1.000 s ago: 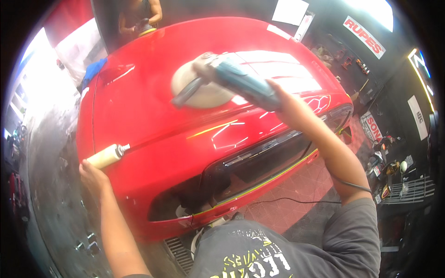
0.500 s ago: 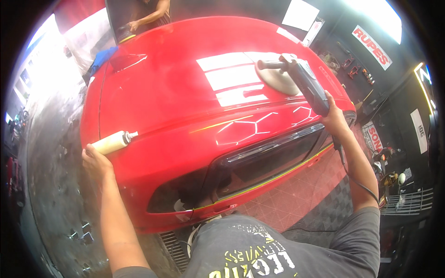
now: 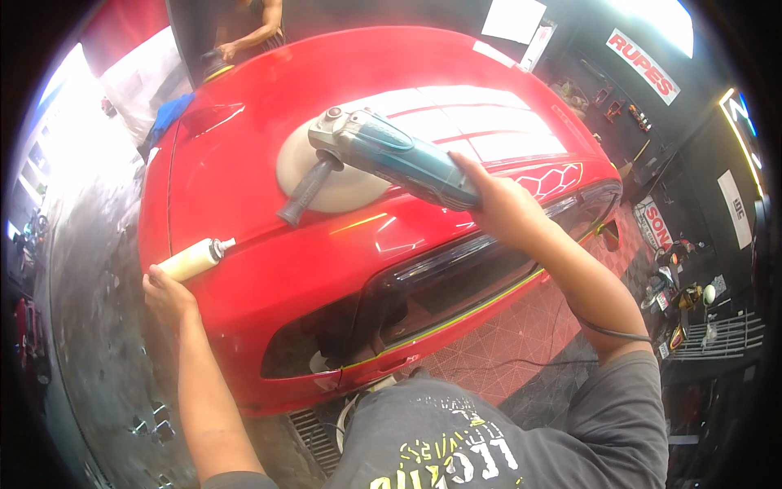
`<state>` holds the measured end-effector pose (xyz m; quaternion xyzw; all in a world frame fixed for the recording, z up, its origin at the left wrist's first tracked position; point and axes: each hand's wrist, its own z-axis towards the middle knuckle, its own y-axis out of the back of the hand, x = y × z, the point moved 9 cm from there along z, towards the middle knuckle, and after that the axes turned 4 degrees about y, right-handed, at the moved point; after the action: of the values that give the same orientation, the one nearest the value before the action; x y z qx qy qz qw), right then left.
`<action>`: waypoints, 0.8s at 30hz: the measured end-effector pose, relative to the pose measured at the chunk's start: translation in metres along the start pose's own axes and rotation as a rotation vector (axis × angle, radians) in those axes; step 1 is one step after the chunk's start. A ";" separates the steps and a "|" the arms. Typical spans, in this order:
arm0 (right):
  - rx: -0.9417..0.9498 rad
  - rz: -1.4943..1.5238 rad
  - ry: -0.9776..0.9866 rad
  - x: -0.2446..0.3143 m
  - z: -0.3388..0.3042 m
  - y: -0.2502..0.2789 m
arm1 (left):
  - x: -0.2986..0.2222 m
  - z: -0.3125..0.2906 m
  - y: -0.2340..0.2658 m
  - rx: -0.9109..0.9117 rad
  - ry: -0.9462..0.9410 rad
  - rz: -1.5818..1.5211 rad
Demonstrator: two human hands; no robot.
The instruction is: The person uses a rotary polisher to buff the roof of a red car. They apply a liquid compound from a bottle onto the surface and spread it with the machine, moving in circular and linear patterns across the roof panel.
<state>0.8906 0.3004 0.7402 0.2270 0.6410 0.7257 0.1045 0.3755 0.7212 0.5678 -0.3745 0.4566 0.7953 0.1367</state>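
Observation:
My right hand (image 3: pixel 501 202) is wrapped round the rear body of a teal and grey rotary polisher (image 3: pixel 399 155). Its round whitish pad (image 3: pixel 297 163) is over the roof of a red car (image 3: pixel 244 179); whether the pad touches the paint I cannot tell. A dark side handle (image 3: pixel 309 194) sticks out from the polisher head toward me, with no hand on it. At the left end of the car, my left hand (image 3: pixel 169 295) is closed round the base of a pale yellow squeeze bottle (image 3: pixel 187 261). The bottle is tilted, its nozzle pointing right over the red bodywork.
Across the car, another person's hand (image 3: pixel 228 50) rests on a second polisher (image 3: pixel 214 65). A blue cloth (image 3: pixel 169 114) hangs by the far left corner. The power cord (image 3: pixel 607 330) runs along my right forearm. A metal rack (image 3: pixel 717 336) stands at the right.
My right hand has swung the polisher left across the roof, turning it so its head points left and its side handle toward me. My left hand and the bottle have hardly moved.

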 end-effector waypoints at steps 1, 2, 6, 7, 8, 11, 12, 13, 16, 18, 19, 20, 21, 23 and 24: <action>0.010 -0.013 -0.033 -0.003 0.002 0.000 | 0.000 0.000 0.000 0.001 -0.005 -0.002; 0.004 -0.015 -0.038 -0.006 0.004 0.000 | -0.001 -0.001 0.001 0.001 -0.008 -0.003; -0.093 -0.004 -0.080 -0.053 0.000 0.009 | -0.003 -0.001 0.003 0.027 -0.013 -0.002; -0.115 0.009 -0.102 -0.071 -0.004 0.012 | -0.003 0.000 0.002 0.035 -0.011 0.001; -0.134 0.051 -0.127 -0.091 -0.012 0.017 | -0.003 0.000 0.002 0.039 -0.012 0.000; -0.168 0.078 -0.273 -0.146 -0.027 0.032 | -0.003 -0.001 0.002 0.026 0.001 0.005; -0.229 0.043 -0.268 -0.153 -0.031 0.040 | -0.003 -0.003 0.002 0.016 0.007 0.020; -0.213 0.030 -0.328 -0.164 -0.032 0.044 | -0.004 -0.004 0.003 0.012 0.016 0.038; -0.179 0.113 -0.484 -0.177 -0.032 0.048 | -0.011 -0.010 0.010 -0.004 0.002 0.083; -0.153 0.213 -0.523 -0.171 -0.026 0.042 | -0.015 -0.012 0.013 -0.009 -0.008 0.082; -0.178 0.150 -0.455 -0.159 -0.019 0.043 | -0.016 -0.012 0.014 -0.013 -0.011 0.061; -0.198 0.089 -0.350 -0.143 -0.010 0.040 | -0.016 -0.011 0.013 -0.018 -0.018 0.039; -0.202 0.029 -0.304 -0.132 -0.005 0.038 | -0.015 -0.010 0.011 -0.008 -0.012 0.038; -0.141 0.064 -0.267 -0.116 0.004 0.026 | -0.009 -0.006 0.005 -0.002 -0.026 0.029; -0.146 0.068 -0.213 -0.103 0.009 0.020 | -0.003 -0.002 0.001 0.001 0.023 0.014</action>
<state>0.9875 0.2599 0.7408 0.3161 0.5638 0.7453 0.1637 0.3777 0.7194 0.5701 -0.3803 0.4610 0.7918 0.1263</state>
